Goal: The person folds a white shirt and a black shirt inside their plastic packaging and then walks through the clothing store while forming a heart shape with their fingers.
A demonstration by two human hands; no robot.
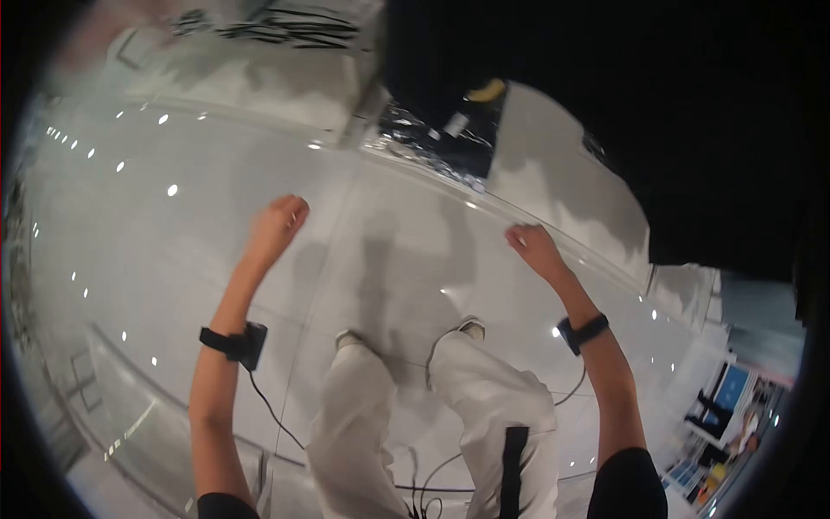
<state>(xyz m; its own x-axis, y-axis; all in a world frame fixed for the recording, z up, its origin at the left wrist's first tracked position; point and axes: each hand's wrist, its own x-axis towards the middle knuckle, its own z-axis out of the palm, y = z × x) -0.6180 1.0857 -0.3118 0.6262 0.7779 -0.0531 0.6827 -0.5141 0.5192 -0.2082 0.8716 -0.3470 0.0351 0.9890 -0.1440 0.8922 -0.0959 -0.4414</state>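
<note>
Both hands hang loosely closed, nothing visible in either, left [281, 221] and right [533, 246], the plastic-wrapped package [447, 137] ahead between them, nearer the right!

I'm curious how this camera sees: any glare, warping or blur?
Head view: straight lines bow inside a dark rounded border; head view: white glints and soft shadows on the shiny floor; head view: the pinkish patch at upper left is smeared.
</note>
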